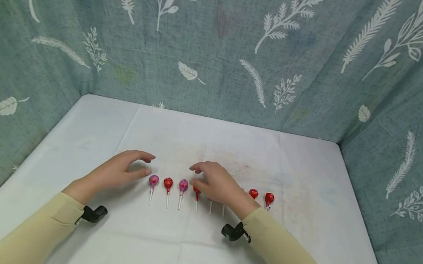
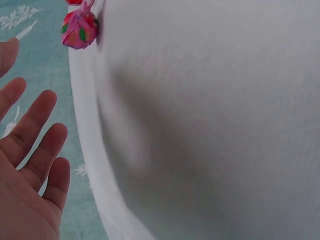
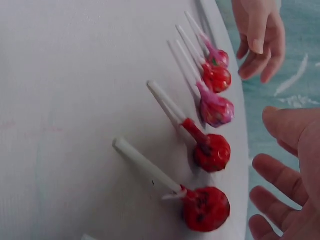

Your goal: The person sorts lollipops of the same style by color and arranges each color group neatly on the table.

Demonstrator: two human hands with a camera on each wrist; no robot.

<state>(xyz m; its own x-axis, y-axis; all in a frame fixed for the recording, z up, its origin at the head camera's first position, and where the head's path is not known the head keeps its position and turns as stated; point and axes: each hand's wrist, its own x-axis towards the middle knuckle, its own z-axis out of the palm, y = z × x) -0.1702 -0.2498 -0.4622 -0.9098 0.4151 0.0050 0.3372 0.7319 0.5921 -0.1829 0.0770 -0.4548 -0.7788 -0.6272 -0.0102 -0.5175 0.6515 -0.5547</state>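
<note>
In the head view, reaching in over a white tabletop [image 1: 132,259] from both lower corners, in yellowish sleeves [image 1: 32,233], with a black wrist device [image 1: 95,213] below each hand. Angling the left hand [image 1: 121,167] inward, fingertips to the right, with fingers and thumb parted in a loose curve; holding nothing. Slanting the right hand [image 1: 217,183] up and leftward in much the same released curve, gripping nothing either. Between and beneath both, across the middle of the tabletop, a row of wrapped lollipops [image 1: 168,183], laid heads away and sticks toward the wearer, in pink and red. Just beside the left thumb, at the pink leftmost head; over the middle of the row with the right hand, hiding some heads.

In the left wrist view, seen from the palm side, spreading relaxed fingers in clear air, apart from a pink head with green spots [image 2: 80,30]; beyond, only a sliver of red.

In the right wrist view, showing a red head [image 3: 206,209] covered from above by the right hand, and clear space between thumb and nearest heads. At the upper right, past the far end of the row, with the left hand dangling loosely.
</note>
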